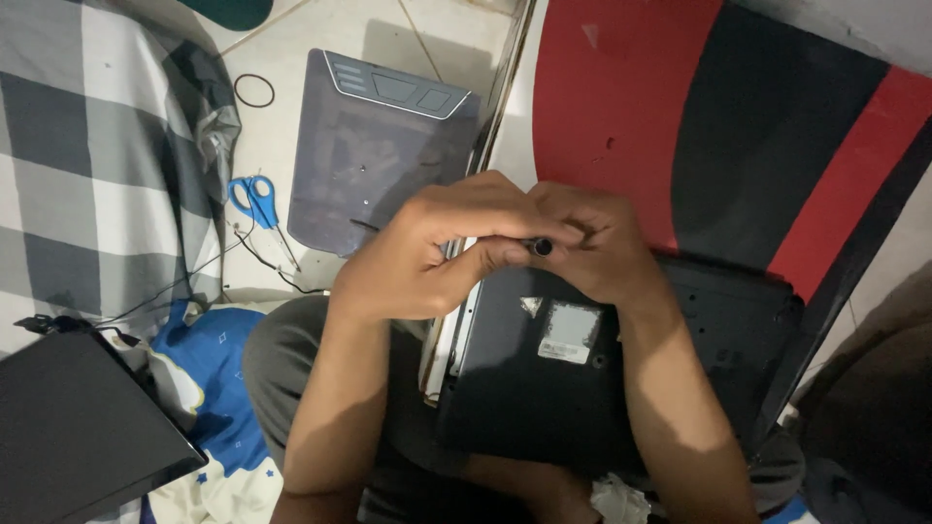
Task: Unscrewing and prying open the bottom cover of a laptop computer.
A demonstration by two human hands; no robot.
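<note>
1. The floor is pale tile (291, 136) with thin grout lines, seen from above; a person sits on it with a dark laptop base across the lap.
2. A grey-and-white checked blanket (87, 146) covers the left side, and a blue cloth with small white stars (218, 374) lies crumpled below it.
3. A red and black mat (680, 107) fills the upper right, its stripes running diagonally.
4. On the tile lie blue-handled scissors (257, 204), a thin black rubber ring (254, 90), a loose black cable (262, 257) and a flat grey plastic panel (374, 146) with a ribbed strip along its top edge.
5. A flat black slab (78, 437) sits at the lower left corner.
6. Both forearms rise from the bottom edge and meet at the middle of the view.
7. The left hand (442, 247) curls with knuckles up, its thumb pressed along a slim silver-shafted tool (505, 243).
8. The right hand (587, 247) is closed round the same tool's black round end (542, 246), fingers folded over the left hand's fingertips.
9. The tool lies roughly level between the hands, just above the top edge of the upturned black laptop base (573, 378).
10. That base shows its matt underside, with a pale rectangular sticker (568, 333) near the middle and a lighter strip along its left edge.
</note>
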